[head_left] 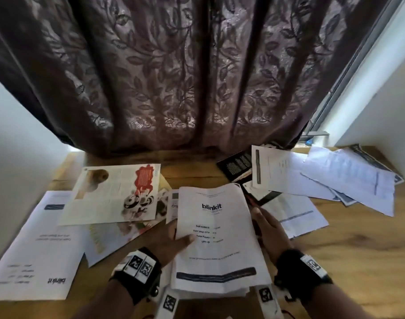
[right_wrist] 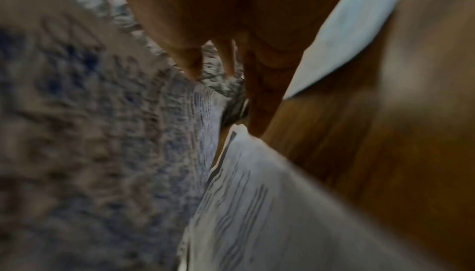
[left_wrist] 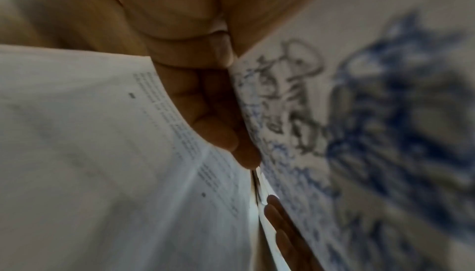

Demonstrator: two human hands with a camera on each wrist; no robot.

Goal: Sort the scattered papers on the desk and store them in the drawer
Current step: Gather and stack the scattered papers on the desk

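A stack of white papers (head_left: 217, 245) with "blinkit" printed on its top sheet is lifted over the wooden desk (head_left: 362, 254) at centre front. My left hand (head_left: 180, 240) grips its left edge, thumb on top and fingers underneath. In the left wrist view those curled fingers (left_wrist: 216, 125) lie against the stack's blue-printed underside (left_wrist: 359, 113). My right hand (head_left: 266, 226) lies along the stack's right edge with straight fingers (right_wrist: 262, 92). Loose papers lie scattered on both sides. No drawer is in view.
On the left lie another blinkit sheet (head_left: 35, 249) and a colour magazine page (head_left: 114, 194). On the right are a black booklet (head_left: 236, 166) and several white sheets (head_left: 349, 178). A dark leaf-patterned curtain (head_left: 174, 77) hangs behind the desk, with white walls on both sides.
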